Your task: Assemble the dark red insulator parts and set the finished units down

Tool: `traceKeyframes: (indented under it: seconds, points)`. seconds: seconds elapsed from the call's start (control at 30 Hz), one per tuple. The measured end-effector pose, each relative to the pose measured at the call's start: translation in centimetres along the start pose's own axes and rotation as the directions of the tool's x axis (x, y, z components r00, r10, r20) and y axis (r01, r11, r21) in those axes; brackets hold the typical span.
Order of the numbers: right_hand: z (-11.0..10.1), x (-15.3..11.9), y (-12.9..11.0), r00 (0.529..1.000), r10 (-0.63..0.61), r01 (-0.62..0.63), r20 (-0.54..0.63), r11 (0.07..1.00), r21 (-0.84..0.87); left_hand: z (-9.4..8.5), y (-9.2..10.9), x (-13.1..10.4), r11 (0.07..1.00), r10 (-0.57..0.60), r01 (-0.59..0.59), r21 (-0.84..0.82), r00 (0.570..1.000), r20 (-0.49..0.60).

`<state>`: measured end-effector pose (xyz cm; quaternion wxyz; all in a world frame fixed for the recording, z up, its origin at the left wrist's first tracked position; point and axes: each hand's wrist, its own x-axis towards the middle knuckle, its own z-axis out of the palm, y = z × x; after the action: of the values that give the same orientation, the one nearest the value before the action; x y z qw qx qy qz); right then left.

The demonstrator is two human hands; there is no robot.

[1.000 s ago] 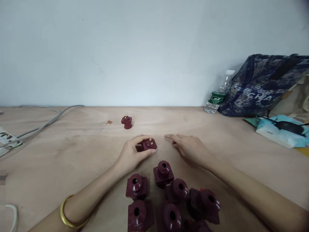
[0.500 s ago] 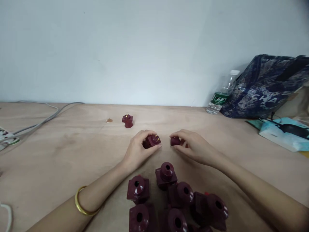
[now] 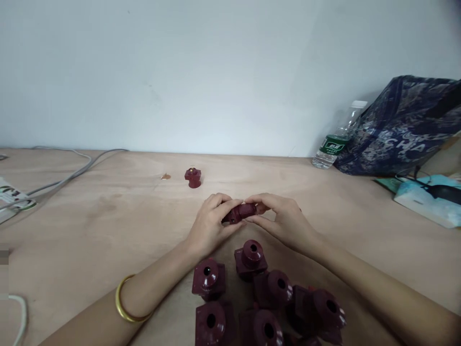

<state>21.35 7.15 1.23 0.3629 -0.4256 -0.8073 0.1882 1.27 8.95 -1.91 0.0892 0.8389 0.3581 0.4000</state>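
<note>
Near the middle of the table, my left hand [image 3: 214, 218] is closed around a glossy maroon plastic housing [image 3: 235, 216]. My right hand [image 3: 279, 214] pinches a smaller maroon cap [image 3: 248, 210] between thumb and fingers. The cap lies against the housing's right end; whether it is seated there I cannot tell. The fingers hide the left part of the housing. Farther back stands a similar maroon housing [image 3: 193, 178] with a brass-coloured bit on top. Closer to me, between my forearms, several maroon pieces [image 3: 251, 257] with round holed tops stand in a cluster.
A water bottle [image 3: 333, 144] leans against a dark patterned bag [image 3: 399, 129] at the back right. Black glasses [image 3: 441, 192] lie on a light blue packet [image 3: 418, 197]. Grey cables [image 3: 77, 173] run along the left side. A small brown scrap [image 3: 165, 176] lies near the back housing.
My right hand has moved left and brought the cap up against the housing in my left hand. The gap between the two pieces has closed. The view has shifted slightly.
</note>
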Motion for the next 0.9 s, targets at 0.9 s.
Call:
traceKeyframes:
  seconds: [0.9]
  points:
    - [-2.7, 0.5, -0.3, 0.977, 0.211, -0.202, 0.044, 0.967, -0.157, -3.6, 1.9, 1.3, 0.924, -0.258, 0.332, -0.189, 0.907, 0.332]
